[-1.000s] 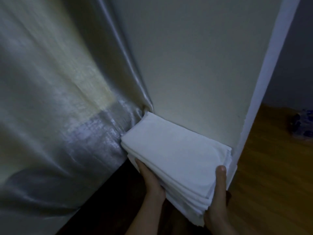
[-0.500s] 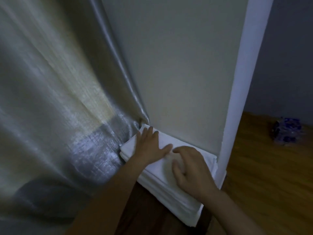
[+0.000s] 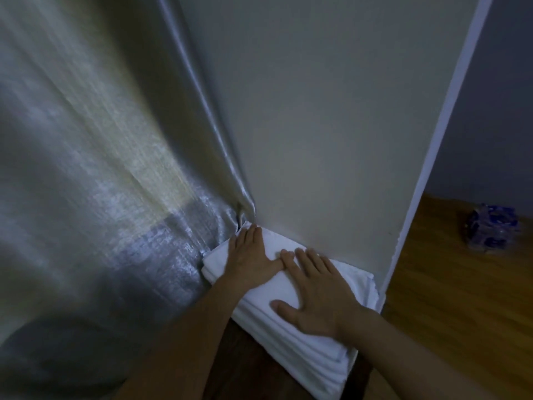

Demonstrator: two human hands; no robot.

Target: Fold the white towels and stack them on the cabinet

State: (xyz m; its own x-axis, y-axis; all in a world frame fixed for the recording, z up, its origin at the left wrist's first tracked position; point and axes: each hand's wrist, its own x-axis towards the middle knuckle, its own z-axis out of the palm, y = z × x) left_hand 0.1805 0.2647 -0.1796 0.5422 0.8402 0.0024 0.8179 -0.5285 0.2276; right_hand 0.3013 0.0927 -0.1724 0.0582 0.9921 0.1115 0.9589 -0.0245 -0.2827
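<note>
Both palms lie flat and open on a stack of folded white towels (image 3: 302,339) atop what appears to be a dark wooden cabinet (image 3: 242,368), left hand (image 3: 250,255) at ten o'clock of the right hand (image 3: 314,290), fingertips touching; a silvery curtain (image 3: 101,183) hangs at nine o'clock.

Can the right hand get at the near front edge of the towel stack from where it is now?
Probably yes. The right hand lies flat and open on top of the towel stack, and the layered front edge just below it is bare; the left hand presses farther back, near the curtain.
</note>
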